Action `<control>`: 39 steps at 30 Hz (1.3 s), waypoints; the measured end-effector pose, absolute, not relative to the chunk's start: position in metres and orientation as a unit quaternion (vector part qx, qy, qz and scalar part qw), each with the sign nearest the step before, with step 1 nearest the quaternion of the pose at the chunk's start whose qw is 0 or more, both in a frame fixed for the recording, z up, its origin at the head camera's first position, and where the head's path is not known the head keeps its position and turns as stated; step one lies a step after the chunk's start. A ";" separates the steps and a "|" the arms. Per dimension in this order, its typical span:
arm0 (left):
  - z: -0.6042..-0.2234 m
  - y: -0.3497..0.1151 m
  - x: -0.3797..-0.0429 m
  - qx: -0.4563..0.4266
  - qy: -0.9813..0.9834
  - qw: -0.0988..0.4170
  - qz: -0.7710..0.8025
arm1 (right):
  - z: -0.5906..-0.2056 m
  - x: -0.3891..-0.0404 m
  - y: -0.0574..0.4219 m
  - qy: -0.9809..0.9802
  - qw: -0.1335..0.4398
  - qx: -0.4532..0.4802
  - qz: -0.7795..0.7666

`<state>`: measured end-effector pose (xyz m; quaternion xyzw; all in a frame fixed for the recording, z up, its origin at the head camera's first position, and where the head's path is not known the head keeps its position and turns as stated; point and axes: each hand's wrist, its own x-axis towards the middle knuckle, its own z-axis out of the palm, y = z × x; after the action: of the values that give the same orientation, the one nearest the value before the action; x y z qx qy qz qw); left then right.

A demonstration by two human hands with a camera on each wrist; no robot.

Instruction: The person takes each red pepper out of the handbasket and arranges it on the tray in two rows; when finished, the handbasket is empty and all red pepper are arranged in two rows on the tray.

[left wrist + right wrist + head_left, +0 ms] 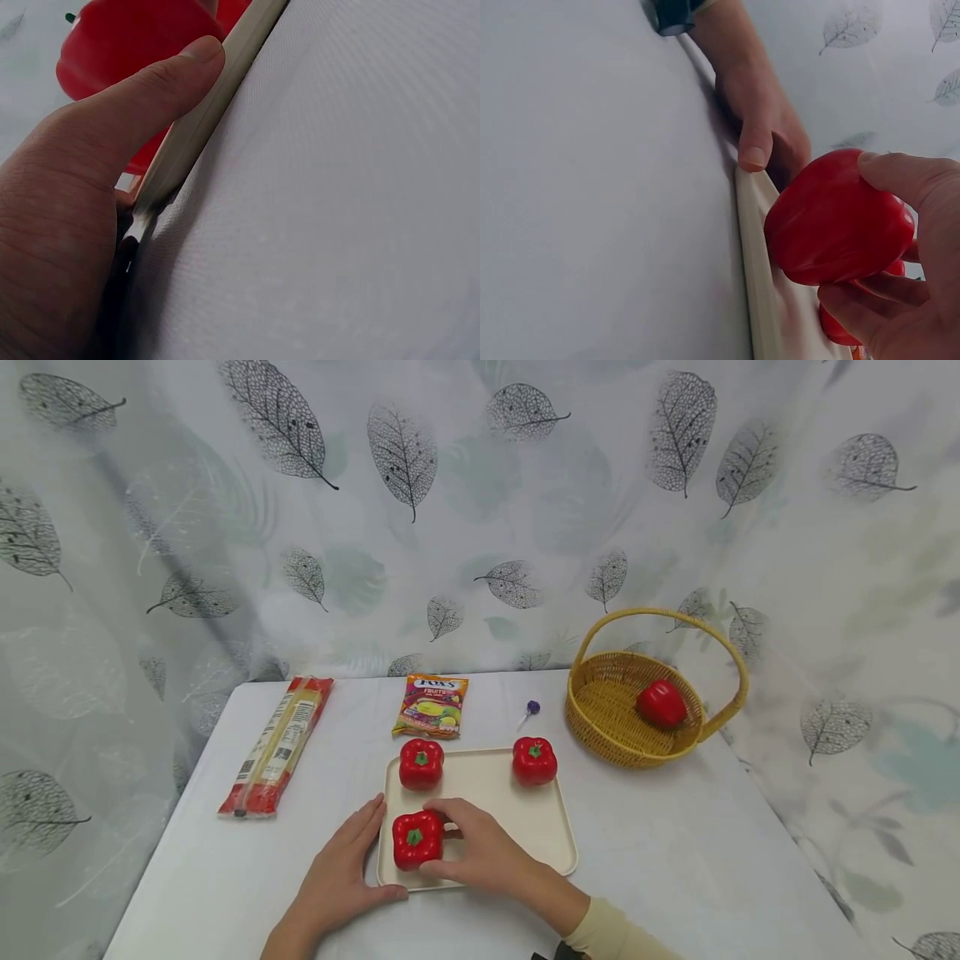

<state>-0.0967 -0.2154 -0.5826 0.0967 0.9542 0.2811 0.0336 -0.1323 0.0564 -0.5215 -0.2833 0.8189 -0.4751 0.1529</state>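
My right hand [487, 847] grips a red bell pepper [417, 841] with a green stem, thumb on the near side and fingers on the far side. This pepper is at the front left corner of a cream rectangular tray [517, 827]. Straight fingers of my left hand [341, 868] lie along the tray's left edge, while its thumb rests on the front rim, as the left wrist view also shows. Two more red bell peppers are on the tray, one at the back left [421, 764] and one at the back right [535, 762].
A yellow wicker basket [600, 714] with a tall handle stands at the back right, holding another red pepper [662, 704]. Behind the tray lie a Fox's candy bag [431, 706] and a purple lollipop [532, 707]. A long red-and-clear food packet [277, 747] lies left. A leaf-patterned curtain [465, 527] hangs behind.
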 end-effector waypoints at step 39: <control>-0.583 -0.214 -0.097 0.093 0.954 0.036 0.282 | -0.525 -0.131 0.058 0.838 0.149 -0.282 -0.442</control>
<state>-0.0966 -0.2144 -0.5826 0.0932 0.9543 0.2816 0.0360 -0.1307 0.0583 -0.5247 -0.2817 0.8383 -0.4425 0.1487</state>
